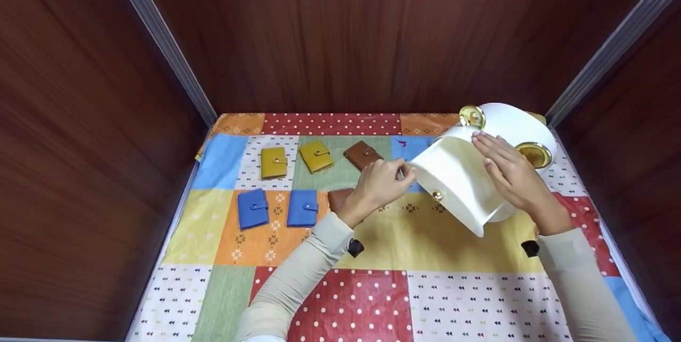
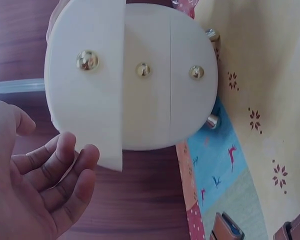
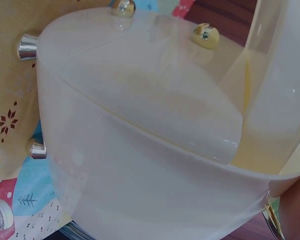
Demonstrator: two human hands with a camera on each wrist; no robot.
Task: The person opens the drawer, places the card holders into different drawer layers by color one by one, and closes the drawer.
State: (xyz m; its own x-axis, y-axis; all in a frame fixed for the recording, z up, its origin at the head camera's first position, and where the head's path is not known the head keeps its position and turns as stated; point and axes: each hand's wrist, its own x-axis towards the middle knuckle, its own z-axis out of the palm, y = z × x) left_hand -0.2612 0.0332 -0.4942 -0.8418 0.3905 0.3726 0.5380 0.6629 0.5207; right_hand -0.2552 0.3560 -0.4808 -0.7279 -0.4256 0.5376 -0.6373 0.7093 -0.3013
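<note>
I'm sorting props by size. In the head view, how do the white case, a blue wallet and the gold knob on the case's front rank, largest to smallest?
1. White case, by far the largest.
2. Blue wallet; the second blue one looks alike.
3. Gold knob, smallest.
The case is lifted nearer the camera, which exaggerates its lead.

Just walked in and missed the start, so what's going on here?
A person is handling a white rounded case with gold studs over a patchwork tablecloth. The left hand holds the edge of its flap, and the right hand lies flat on top. Yellow, blue and brown wallets lie in rows to the left.
</note>
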